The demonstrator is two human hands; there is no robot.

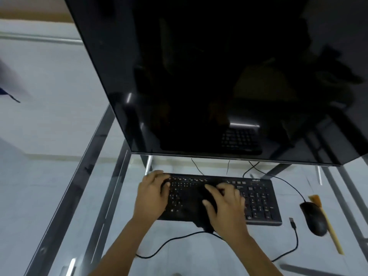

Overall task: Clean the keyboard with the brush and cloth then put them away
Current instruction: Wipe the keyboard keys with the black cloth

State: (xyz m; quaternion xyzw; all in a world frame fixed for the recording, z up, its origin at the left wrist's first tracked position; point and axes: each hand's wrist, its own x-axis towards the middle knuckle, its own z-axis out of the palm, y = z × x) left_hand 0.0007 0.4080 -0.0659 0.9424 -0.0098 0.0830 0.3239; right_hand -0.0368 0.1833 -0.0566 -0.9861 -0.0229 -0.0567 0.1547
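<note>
A black keyboard [256, 198] lies on the glass desk below the monitor. My left hand [152, 193] grips its left end, thumb over the top-left keys. My right hand [225, 204] presses a dark cloth [196, 206] onto the middle keys, fingers spread; a corner of the cloth hangs over the keyboard's front edge. The brush [326, 222], with a pale wooden handle and tan bristles, lies on the desk to the right, partly behind the mouse.
A large dark monitor [219, 76] overhangs the desk's back. A black mouse [314, 219] sits right of the keyboard. A loose USB cable [292, 223] loops along the front. The glass desk [79, 206] has a metal frame at left.
</note>
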